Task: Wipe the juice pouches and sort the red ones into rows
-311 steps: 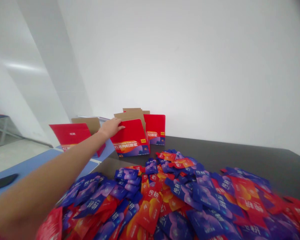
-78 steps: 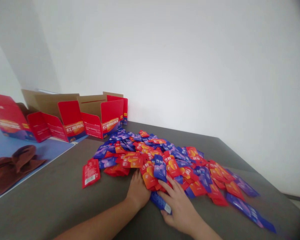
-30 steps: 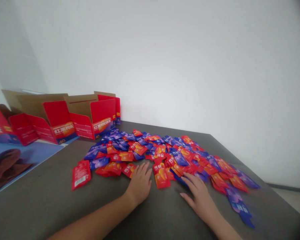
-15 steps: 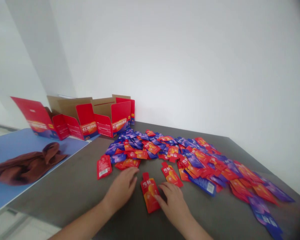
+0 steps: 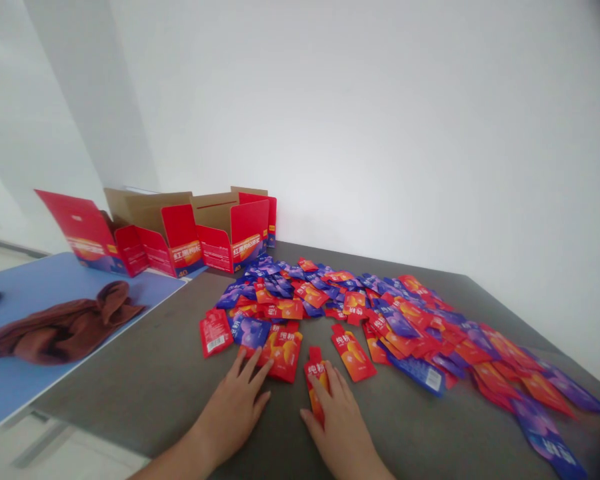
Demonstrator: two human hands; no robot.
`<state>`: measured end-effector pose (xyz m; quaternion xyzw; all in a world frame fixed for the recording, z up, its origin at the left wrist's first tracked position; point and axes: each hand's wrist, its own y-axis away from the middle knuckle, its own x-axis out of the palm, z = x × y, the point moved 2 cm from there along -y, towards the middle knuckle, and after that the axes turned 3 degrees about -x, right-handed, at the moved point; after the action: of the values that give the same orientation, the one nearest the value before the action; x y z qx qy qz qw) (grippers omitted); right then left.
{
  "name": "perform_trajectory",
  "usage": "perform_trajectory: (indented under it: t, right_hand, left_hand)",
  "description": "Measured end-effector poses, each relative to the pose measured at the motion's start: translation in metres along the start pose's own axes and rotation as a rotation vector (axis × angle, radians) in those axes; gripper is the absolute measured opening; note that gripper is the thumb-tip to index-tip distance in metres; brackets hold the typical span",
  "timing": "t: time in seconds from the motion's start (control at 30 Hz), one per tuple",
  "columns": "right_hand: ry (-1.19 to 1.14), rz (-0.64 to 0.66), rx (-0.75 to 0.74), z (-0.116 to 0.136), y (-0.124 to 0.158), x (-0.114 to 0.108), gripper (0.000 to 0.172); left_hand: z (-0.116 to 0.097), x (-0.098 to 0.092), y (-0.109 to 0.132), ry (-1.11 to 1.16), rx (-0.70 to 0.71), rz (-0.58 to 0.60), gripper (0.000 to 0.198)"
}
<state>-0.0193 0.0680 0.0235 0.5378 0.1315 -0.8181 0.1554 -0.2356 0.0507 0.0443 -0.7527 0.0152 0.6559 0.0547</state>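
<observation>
My left hand point(image 5: 235, 407) has its fingers spread, with the tips on the lower edges of a red pouch point(image 5: 283, 353) and a purple pouch point(image 5: 250, 331) on the dark table. My right hand point(image 5: 340, 420) lies over another red pouch point(image 5: 314, 363), covering much of its right side; its fingers are stretched out. To the right of that one lies a separate red pouch point(image 5: 353, 353). At the left, a red pouch with a barcode point(image 5: 216, 331) rests flat. Behind them spreads a pile of red and purple pouches point(image 5: 350, 280).
Open red cartons point(image 5: 215, 250) stand at the back left. A brown cloth point(image 5: 70, 327) lies on the blue table point(image 5: 10, 283) adjoining the dark table point(image 5: 155, 373). A white wall point(image 5: 380, 133) rises behind. A purple pouch point(image 5: 550, 433) sits near the right front.
My left hand has opened out, and a red and a purple pouch now lie before its fingers. My right hand has moved onto the middle red pouch. The view has shifted slightly.
</observation>
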Motion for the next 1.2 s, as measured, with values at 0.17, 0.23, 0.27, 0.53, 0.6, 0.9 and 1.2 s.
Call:
perform_trajectory:
  t: [0.17,0.23,0.27,0.53,0.6,0.9,1.2]
  right_hand:
    - [0.01,-0.074,0.042,0.001,0.003,0.003,0.059]
    - [0.025,-0.11,0.048,0.004,0.004,-0.001,0.058]
    - [0.036,-0.117,0.04,0.006,0.004,-0.003,0.058]
    - [0.042,-0.018,-0.032,0.011,0.005,-0.008,0.054]
    - [0.029,-0.019,-0.016,0.01,0.006,-0.007,0.054]
    - [-0.028,-0.052,0.033,0.011,0.006,-0.005,0.052]
    - [-0.027,0.0,0.011,0.009,0.006,-0.005,0.056]
  left_hand:
    - [-0.01,0.004,0.032,0.053,0.023,0.003,0.052]
    - [-0.009,-0.004,0.03,0.062,0.031,-0.058,0.049]
    - [-0.007,-0.01,0.025,0.062,0.024,-0.097,0.047]
    - [0.038,-0.035,-0.044,-0.166,0.188,-0.051,0.041]
    - [0.048,-0.039,-0.054,-0.164,0.29,-0.016,0.037]
    - [0.042,-0.091,-0.127,-0.157,0.217,-0.267,0.043]
    - [0.022,-0.035,-0.076,-0.035,-0.013,-0.179,0.044]
